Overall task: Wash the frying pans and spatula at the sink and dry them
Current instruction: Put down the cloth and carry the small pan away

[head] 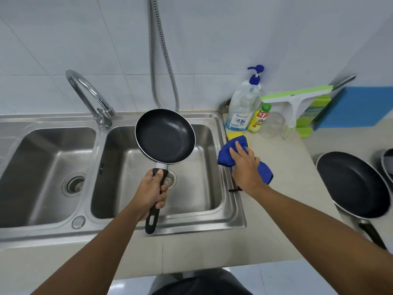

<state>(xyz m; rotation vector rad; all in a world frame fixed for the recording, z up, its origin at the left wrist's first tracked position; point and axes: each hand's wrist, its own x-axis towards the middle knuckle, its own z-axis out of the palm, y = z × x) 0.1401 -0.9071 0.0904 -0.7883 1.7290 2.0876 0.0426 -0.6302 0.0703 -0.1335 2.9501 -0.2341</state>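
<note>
My left hand (153, 189) grips the black handle of a small black frying pan (165, 136), held above the right basin of the steel double sink (231, 201). My right hand (244, 165) rests flat with straight fingers on a blue cloth (225, 155) lying on the counter just right of the sink. A larger black frying pan (350, 184) sits on the counter at the right, its handle pointing toward me. Behind it, at the frame's right edge, part of another pan (388, 162) shows. No spatula is visible.
A chrome tap (89, 96) rises between the basins. A yellow sponge (234, 136), a pump soap bottle (244, 103), a small yellow bottle (258, 120), a clear glass (273, 124) and a green squeegee (295, 103) stand at the back of the counter.
</note>
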